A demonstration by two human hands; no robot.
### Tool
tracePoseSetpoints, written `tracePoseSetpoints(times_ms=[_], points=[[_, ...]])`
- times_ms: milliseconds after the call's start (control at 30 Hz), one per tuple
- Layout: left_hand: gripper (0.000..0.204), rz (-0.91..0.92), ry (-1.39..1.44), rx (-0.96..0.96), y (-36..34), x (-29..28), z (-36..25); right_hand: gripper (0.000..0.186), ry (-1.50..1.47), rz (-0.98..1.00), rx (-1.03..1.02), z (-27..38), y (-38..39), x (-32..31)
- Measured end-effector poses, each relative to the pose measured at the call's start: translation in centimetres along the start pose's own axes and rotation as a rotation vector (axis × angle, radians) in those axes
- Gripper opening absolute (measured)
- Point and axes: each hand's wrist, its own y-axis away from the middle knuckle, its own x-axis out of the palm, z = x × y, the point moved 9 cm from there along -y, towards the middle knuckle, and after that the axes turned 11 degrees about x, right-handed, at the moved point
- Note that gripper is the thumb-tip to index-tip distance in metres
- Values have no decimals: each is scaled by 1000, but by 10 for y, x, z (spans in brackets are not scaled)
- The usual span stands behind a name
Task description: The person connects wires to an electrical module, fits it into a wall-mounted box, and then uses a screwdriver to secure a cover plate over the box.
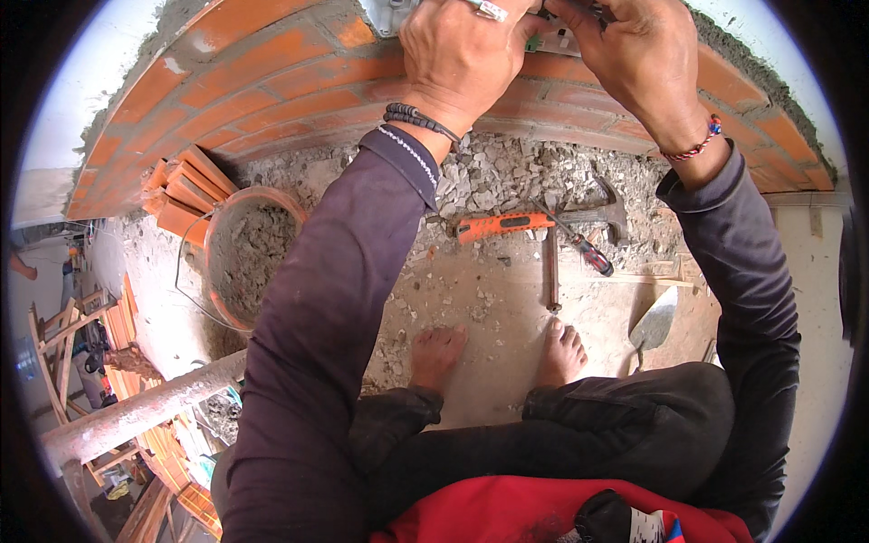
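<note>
At the upper edge, both my hands work close together against the top of an orange brick wall (pixel 317 77). My left hand (pixel 462 59) is closed, with a small white piece (pixel 491 10) showing at its fingers. My right hand (pixel 643 72) has its fingers curled in a pinch beside it. Between the hands appears part of a pale fitting (pixel 554 42) with a bit of green; the picture's edge and my fingers hide the rest. A grey metallic or plastic piece (pixel 387 14) sits left of my left hand. What each hand grips is unclear.
Below the wall lie rubble (pixel 498 176), an orange-handled hammer (pixel 507 223), a screwdriver (pixel 593 256), a metal rod (pixel 552 271) and a trowel (pixel 654 321). A bucket (pixel 210 258) of mortar stands left, near stacked bricks (pixel 190 195). A thick pole (pixel 154 403) crosses the lower left.
</note>
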Motion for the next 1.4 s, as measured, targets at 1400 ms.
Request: tracePoseSetpoints(times_ms=[1400], points=[[28,-307,100,34,9,-9,6,22,-61,15,-96,7,2,-5]])
